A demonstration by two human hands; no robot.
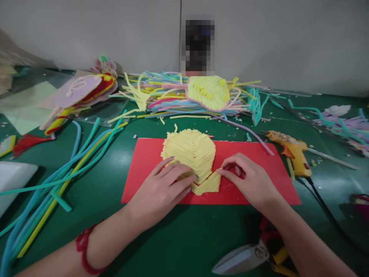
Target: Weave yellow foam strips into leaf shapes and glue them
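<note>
A pale yellow leaf-shaped piece made of pipe cleaners lies on a red board. My left hand rests with spread fingers over its lower left part, pressing it flat. At its lower right, a smaller yellow pipe-cleaner piece sits against the leaf, with a thin red gap showing between them. My right hand pinches the upper right corner of this smaller piece between thumb and finger. The fingers of my left hand hide part of the leaf's lower edge.
A yellow glue gun lies at right, its cord running forward. Open-bladed scissors lie near my right forearm. Loose pipe cleaners spread at left; a heap with a pink-edged leaf lies behind. A fan-shaped craft stands back left.
</note>
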